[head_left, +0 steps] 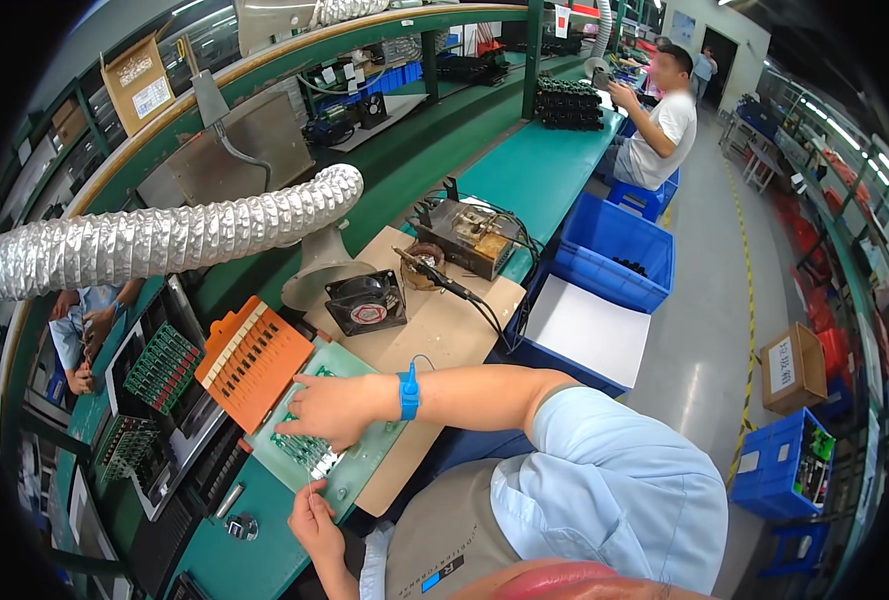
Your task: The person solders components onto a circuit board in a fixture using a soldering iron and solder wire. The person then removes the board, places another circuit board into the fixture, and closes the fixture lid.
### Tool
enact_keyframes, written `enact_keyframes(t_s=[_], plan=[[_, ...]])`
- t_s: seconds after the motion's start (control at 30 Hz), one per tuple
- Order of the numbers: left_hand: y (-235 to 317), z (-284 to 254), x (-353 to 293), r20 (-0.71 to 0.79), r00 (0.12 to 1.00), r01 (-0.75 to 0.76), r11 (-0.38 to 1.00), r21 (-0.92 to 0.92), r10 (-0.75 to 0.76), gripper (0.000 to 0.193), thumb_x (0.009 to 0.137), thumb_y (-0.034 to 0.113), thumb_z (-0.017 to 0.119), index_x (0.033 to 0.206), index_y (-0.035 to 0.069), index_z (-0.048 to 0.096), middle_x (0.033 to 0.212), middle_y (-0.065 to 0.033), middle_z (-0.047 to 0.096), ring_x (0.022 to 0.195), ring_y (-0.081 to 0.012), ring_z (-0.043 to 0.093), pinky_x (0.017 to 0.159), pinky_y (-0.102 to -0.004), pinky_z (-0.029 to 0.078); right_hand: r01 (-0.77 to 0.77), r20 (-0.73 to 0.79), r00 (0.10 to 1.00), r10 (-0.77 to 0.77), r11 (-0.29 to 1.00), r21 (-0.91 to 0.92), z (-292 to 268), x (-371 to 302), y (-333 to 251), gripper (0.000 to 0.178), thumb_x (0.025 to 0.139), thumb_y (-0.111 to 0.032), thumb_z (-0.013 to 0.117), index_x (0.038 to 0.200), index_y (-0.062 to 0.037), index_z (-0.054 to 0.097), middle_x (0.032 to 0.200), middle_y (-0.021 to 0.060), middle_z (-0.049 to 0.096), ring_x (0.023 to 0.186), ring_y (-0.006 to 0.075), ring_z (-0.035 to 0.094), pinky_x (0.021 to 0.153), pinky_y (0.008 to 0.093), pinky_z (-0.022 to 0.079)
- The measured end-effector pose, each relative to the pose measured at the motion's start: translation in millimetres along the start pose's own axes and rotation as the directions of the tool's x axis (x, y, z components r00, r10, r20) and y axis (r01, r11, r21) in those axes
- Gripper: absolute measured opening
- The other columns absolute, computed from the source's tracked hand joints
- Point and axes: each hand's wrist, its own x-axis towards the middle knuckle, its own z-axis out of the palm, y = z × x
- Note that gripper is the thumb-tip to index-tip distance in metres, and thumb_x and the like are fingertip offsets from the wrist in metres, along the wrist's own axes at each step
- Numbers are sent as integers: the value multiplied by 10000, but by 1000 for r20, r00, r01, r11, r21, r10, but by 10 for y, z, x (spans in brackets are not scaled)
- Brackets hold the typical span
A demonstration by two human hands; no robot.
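Observation:
My right hand [329, 410], with a blue wrist strap [408, 393] above it, lies over a green circuit board panel [307, 452], fingers spread and partly touching it. The panel rests on a pale, translucent green plate [369, 452]. At the plate's near edge my left hand [316, 520] is closed in a pinch by the panel's corner; whatever is between its fingertips is too small to make out. Against the plate's far side leans an orange holder [247, 365] with a row of dark components.
A small black fan [366, 303], a soldering iron [434, 272] and a soldering station [469, 237] stand beyond the plate. A silver duct [174, 235] crosses at left. Racked green boards [162, 368] stand left. Blue bins [614, 250] line the bench's right side; a co-worker [654, 125] sits farther along.

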Motion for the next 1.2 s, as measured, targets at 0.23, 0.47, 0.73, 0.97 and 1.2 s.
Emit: enact_keyframes(t_s=[0.23, 0.47, 0.73, 0.97, 1.2], plan=[[1, -6, -3, 0, 1000, -1, 1000, 11, 1, 256, 1028, 95, 483, 1088, -2, 713, 633, 2, 517, 566, -101, 459, 563, -247, 374, 45, -24, 999, -45, 999, -8, -151, 13, -74, 891, 592, -266, 877, 1410, -87, 571, 1086, 161, 664, 1027, 341, 618, 1033, 496, 401], [-18, -19, 5, 27, 1000, 10, 999, 31, -11, 291, 1036, 114, 471, 1180, -3, 695, 635, 7, 508, 576, -98, 458, 571, -244, 376, 65, 6, 998, -66, 996, 56, -154, -23, -53, 810, 614, -278, 848, 1367, -93, 614, 1032, 134, 670, 961, 321, 630, 1029, 503, 401], [21, 66, -41, -240, 971, -25, 981, -195, -23, 401, 1123, 237, 397, 1381, 18, 612, 654, 30, 505, 595, -55, 415, 573, -209, 317, 85, -232, 966, -112, 989, -122, -265, -68, -106, 377, 780, -229, 721, 1131, -91, 699, 914, 102, 673, 846, 275, 631, 935, 424, 443], [-126, 30, -41, -207, 974, 29, 962, -271, -87, 433, 1152, 298, 374, 1402, 25, 599, 679, 42, 516, 599, -25, 390, 545, -188, 249, -24, -354, 934, -45, 982, -189, -288, 45, -204, 183, 839, -173, 657, 997, -84, 680, 853, 70, 671, 772, 242, 614, 813, 364, 467], [120, -151, -62, -53, 975, 168, 877, -450, -215, 433, 1132, 290, 426, 1394, -19, 581, 821, -24, 603, 647, -47, 452, 544, -177, 286, 123, -727, 682, -82, 992, 3, -483, -322, -461, 132, 913, -160, 637, 982, -53, 672, 971, 99, 695, 856, 256, 643, 860, 408, 517]])
